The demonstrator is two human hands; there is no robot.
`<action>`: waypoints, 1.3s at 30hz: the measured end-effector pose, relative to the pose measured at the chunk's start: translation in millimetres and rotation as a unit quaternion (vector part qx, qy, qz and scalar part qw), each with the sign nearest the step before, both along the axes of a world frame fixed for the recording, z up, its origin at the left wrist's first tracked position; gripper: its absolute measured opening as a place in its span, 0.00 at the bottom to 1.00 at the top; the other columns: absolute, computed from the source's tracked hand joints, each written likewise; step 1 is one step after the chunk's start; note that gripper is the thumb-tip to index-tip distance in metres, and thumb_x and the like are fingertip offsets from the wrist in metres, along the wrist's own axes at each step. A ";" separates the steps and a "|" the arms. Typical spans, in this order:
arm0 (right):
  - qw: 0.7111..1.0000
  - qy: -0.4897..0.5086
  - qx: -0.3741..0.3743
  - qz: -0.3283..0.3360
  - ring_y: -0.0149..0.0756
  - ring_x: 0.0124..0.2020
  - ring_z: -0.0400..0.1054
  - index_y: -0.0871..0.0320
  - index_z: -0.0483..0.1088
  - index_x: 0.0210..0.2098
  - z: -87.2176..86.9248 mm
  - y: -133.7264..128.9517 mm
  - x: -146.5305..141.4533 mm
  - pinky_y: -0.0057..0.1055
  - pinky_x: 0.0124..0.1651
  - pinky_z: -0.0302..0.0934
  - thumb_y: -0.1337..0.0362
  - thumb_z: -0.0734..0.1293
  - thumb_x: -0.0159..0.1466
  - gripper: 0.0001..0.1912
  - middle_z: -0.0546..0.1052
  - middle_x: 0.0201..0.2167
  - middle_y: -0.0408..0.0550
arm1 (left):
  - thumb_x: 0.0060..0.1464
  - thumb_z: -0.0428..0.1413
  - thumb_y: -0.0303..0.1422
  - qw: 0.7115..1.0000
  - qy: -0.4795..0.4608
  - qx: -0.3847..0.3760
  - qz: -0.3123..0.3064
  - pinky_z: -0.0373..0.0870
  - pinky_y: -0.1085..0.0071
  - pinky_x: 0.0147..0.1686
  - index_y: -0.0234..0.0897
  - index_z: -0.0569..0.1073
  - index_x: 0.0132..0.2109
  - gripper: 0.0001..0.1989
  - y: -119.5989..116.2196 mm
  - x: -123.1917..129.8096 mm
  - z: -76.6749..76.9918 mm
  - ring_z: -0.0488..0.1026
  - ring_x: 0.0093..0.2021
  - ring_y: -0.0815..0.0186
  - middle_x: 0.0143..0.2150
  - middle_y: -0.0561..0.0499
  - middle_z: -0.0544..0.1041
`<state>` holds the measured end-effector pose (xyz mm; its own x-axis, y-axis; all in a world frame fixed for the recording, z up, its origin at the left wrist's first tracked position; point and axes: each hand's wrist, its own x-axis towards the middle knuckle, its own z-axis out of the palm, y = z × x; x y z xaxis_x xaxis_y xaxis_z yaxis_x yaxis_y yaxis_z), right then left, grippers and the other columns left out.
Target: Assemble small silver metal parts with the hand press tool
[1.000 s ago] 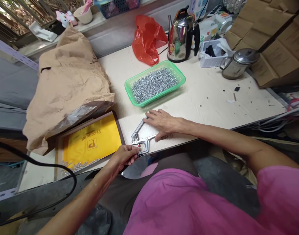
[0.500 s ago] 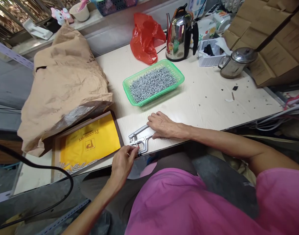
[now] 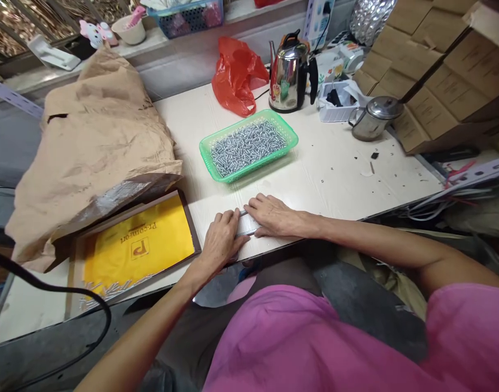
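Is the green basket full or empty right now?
Filled, though not shown heaped over: small metal pieces cover the bottom of the green basket, its rim showing around them.

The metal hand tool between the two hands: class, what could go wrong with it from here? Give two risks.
Fingers might get pinched, as the left hand and right hand both grip the metal hand tool. It might also slip off, since it lies close to the near edge of the table.

Far side of surface [image 3: 339, 174]: 1 red plastic bag [image 3: 233, 79] beside 1 kettle [image 3: 288, 81] (metal, black handle); 1 lidded pot [image 3: 370, 126] near cardboard boxes [image 3: 433, 111].
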<state>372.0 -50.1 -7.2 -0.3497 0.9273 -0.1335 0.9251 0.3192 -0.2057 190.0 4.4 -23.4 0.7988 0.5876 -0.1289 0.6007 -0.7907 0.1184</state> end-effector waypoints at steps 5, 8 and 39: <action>1.000 0.006 -0.023 0.011 0.43 0.46 0.62 0.67 0.71 0.43 -5.2 3.8 -0.5 0.34 0.43 0.55 0.62 0.68 0.63 0.14 0.71 0.43 0.57 | 0.55 0.59 0.39 0.999 -0.028 -0.031 -0.018 0.67 0.62 0.45 0.35 0.71 0.52 0.20 4.3 0.1 -3.6 0.67 0.47 0.55 0.46 0.43 0.72; 0.999 0.024 -0.013 0.031 0.40 0.44 0.63 0.64 0.72 0.40 -18.6 5.1 -0.1 0.32 0.41 0.54 0.64 0.64 0.66 0.08 0.72 0.39 0.53 | 0.59 0.55 0.38 0.996 -0.072 -0.043 0.000 0.66 0.63 0.44 0.36 0.74 0.47 0.13 3.1 -1.6 -9.2 0.67 0.44 0.58 0.42 0.45 0.73; 0.972 0.017 0.068 0.222 0.42 0.45 0.58 0.57 0.74 0.35 1.7 24.5 -76.7 0.35 0.39 0.51 0.66 0.63 0.66 0.08 0.71 0.40 0.51 | 0.57 0.56 0.42 0.970 -0.221 -0.098 0.000 0.65 0.51 0.56 0.33 0.69 0.56 0.24 -95.0 -6.2 -38.8 0.68 0.58 0.48 0.53 0.37 0.75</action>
<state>295.3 -25.6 -5.5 -0.7220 0.6919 -0.0009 0.6829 0.7124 -0.1618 183.8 -90.6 -62.2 0.8012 0.5868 0.1171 0.4571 -0.7265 0.5131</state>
